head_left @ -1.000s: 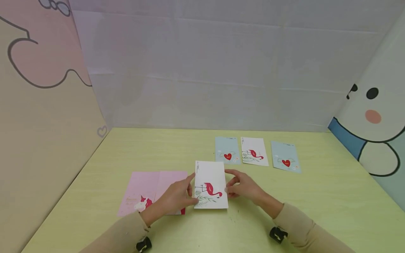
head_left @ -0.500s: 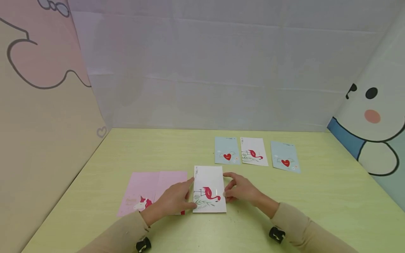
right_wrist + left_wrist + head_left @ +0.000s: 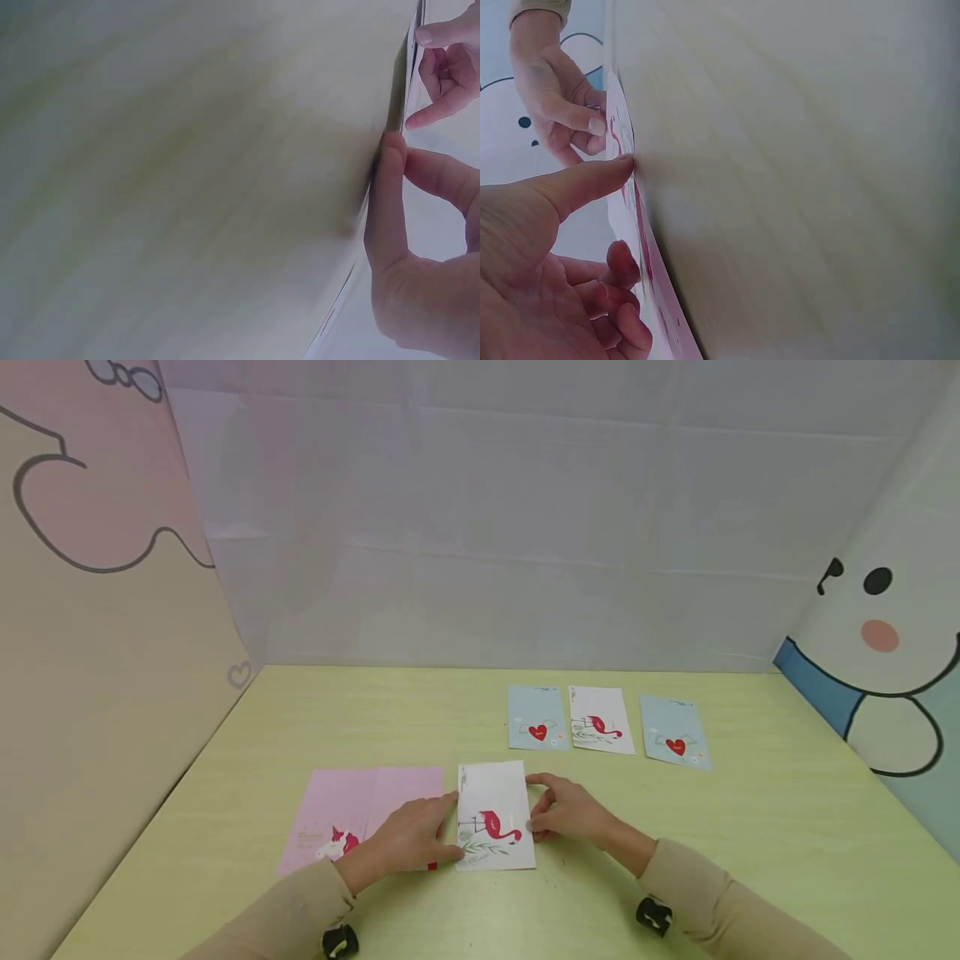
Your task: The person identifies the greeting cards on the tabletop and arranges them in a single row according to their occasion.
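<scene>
**Flamingo card (image 3: 496,814) bracketed from both sides!**

And the hands are held apart here, with the card framed between them. Its left edge is met by the left hand (image 3: 411,835): the index fingertip is set partway along, the thumb is placed near the close corner, and the remaining fingers are seen loosely bent in the left wrist view. On the far side, the right edge is met by the right hand (image 3: 572,810), its index stretched toward the upper part and its thumb set lower; whether the edge is pinched there cannot be told. The card is positioned at the near middle of the pale green table (image 3: 615,902); whether its underside is fully down cannot be made out.

Just left, pink cards (image 3: 341,793) are partly covered by the left hand, a unicorn's head being printed on the left part. Farther back, a row is spotted: a blue heart card (image 3: 536,710), a second flamingo card (image 3: 600,718), and another blue heart card (image 3: 675,727), tilted slightly and set a little apart. Beige sleeves (image 3: 693,889) are worn, and black wrist devices (image 3: 654,917) are carried below them. The rear is closed off by a creased white sheet (image 3: 487,527).
</scene>
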The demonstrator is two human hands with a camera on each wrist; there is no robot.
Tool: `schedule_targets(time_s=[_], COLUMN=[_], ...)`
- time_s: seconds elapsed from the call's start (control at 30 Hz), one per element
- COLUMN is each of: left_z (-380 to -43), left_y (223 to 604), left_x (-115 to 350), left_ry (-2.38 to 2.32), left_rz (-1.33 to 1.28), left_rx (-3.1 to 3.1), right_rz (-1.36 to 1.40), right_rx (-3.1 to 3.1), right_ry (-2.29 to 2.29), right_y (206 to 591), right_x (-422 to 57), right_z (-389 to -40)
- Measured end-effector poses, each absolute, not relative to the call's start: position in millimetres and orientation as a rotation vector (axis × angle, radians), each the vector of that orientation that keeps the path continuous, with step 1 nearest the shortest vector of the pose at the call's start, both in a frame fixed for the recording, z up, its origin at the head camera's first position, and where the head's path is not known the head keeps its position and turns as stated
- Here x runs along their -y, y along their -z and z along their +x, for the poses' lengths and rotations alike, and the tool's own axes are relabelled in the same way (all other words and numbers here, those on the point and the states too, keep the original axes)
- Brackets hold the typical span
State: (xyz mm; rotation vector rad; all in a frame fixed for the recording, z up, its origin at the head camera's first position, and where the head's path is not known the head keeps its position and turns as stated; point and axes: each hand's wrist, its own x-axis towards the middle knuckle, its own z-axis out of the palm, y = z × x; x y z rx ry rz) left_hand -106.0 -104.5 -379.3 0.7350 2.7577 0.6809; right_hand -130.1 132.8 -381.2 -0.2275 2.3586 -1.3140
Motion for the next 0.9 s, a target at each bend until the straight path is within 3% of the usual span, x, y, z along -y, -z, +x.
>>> schedule_targets(time_s=[0.6, 0.9], left_z=[-107, -110], left_y=[380, 366], left_x=[106, 108], left_ry=[-0.715, -1.044], left_rz=[0.747, 0.690], left_rx=[-2.743, -2.750], right_rz=[-0.234, -0.260], right_rx=[-2.367, -2.217], right_ry=[1.308, 1.521], right_y=[380, 374], right_x=[-134, -153], right_z=[-129, -134])
